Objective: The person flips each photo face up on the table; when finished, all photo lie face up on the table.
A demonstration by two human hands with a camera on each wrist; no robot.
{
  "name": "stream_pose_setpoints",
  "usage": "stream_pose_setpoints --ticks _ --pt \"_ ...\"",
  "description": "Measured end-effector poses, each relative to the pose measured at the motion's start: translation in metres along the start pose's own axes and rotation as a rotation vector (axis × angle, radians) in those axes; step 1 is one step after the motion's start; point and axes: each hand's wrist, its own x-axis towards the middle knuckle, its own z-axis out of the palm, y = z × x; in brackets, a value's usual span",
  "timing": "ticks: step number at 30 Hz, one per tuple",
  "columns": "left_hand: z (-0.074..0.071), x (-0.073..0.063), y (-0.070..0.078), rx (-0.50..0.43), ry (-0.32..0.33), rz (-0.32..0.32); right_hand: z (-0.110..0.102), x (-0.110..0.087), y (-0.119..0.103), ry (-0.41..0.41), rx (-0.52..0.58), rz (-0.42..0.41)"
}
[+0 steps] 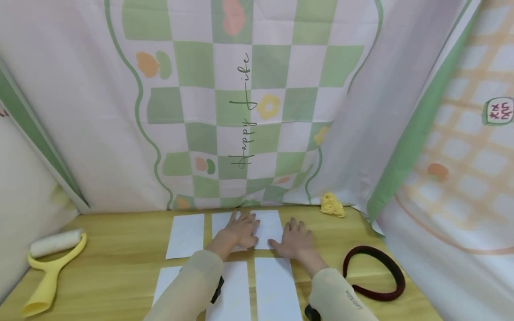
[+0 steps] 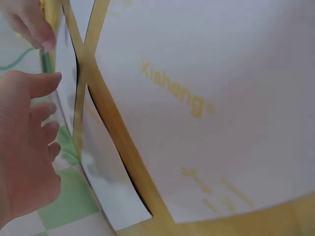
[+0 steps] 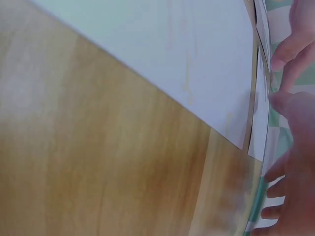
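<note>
Several white paper sheets lie in two rows on the wooden table. My left hand (image 1: 241, 230) rests over the back middle sheet (image 1: 219, 220), its fingers reaching the left edge of the back right sheet (image 1: 268, 227). Beside that sheet's right edge is my right hand (image 1: 296, 240), fingers spread on the table and thumb at the paper's edge. Neither hand grips anything. In the left wrist view, a front sheet (image 2: 236, 98) shows pale yellow lettering. My left forearm partly covers the front left sheet (image 1: 164, 281) and front middle sheet (image 1: 233, 290); the front right sheet (image 1: 277, 287) shows beside them.
The back left sheet (image 1: 186, 236) lies flat. A yellow-handled lint roller (image 1: 50, 272) is at the far left. On the right are a dark red headband (image 1: 395, 272) and a bundle of yellow yarn (image 1: 332, 206). A patterned curtain (image 1: 265, 147) hangs along the table's back edge.
</note>
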Motion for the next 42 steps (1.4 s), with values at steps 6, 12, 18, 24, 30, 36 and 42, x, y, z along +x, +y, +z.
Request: stream_pose_setpoints --ticks 6,12,18,24,30,36,42 --pt "0.0 -0.003 0.007 -0.044 -0.033 0.006 0.004 0.0 -0.004 -0.008 0.079 0.025" --pt "0.001 -0.003 0.012 -0.01 -0.054 -0.02 0.003 -0.001 -0.008 0.02 0.201 0.043" --pt "0.0 -0.003 0.011 -0.013 -0.054 -0.033 0.012 0.009 -0.012 0.046 0.394 0.1" --pt "0.001 -0.005 0.011 -0.028 -0.05 -0.033 0.011 0.019 -0.014 0.057 0.544 0.209" --pt "0.0 -0.005 0.014 -0.001 -0.032 -0.03 -0.005 0.019 -0.01 -0.025 0.777 0.353" --pt "0.002 -0.003 0.015 0.034 -0.022 -0.04 -0.009 0.018 0.002 -0.087 1.084 0.33" --pt "0.002 -0.004 0.013 0.048 -0.022 -0.048 -0.008 0.019 0.003 -0.029 1.185 0.292"
